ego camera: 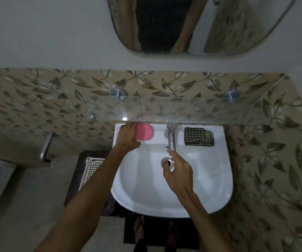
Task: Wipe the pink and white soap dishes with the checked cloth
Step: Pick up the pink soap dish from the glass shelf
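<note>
A pink soap dish [145, 132] sits on the back left ledge of the white sink [210, 188]. My left hand [127, 136] lies against its left side with the fingers touching it. The checked cloth [197, 136], folded, lies on the back right ledge, apart from both hands. My right hand [178, 171] hovers over the basin near the drain, fingers loosely curled and holding nothing. No white soap dish shows in this view.
A metal tap [171, 136] stands at the middle of the ledge between dish and cloth. A glass shelf [182, 110] juts out above the ledge. A white lattice basket [92, 168] sits left of the sink, and a mirror [192, 24] hangs above.
</note>
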